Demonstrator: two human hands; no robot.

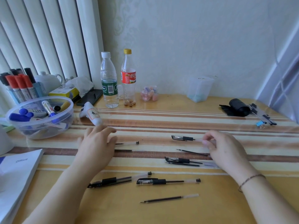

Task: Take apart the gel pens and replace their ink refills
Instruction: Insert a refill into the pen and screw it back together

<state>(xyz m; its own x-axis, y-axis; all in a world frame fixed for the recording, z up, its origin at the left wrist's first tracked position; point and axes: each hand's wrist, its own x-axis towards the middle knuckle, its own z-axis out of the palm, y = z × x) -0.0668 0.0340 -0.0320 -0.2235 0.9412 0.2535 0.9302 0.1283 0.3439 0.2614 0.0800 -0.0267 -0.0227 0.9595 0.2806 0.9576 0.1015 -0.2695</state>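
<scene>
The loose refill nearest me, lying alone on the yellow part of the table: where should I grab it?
Pinch the refill from above at mid-length, on the dark ink tube. It lies flat and nearly crosswise, tip to the left, clear end to the right, with bare table around it, so fingers can close across it front to back.

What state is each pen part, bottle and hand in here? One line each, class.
Capped pen: assembled, lying flat.
Loose refill: out of its barrel.
Water bottle: upright, capped.
Red-label bottle: upright, capped, nearly empty.
Left hand: open, over pen parts.
Right hand: pinching a clear barrel.
</scene>
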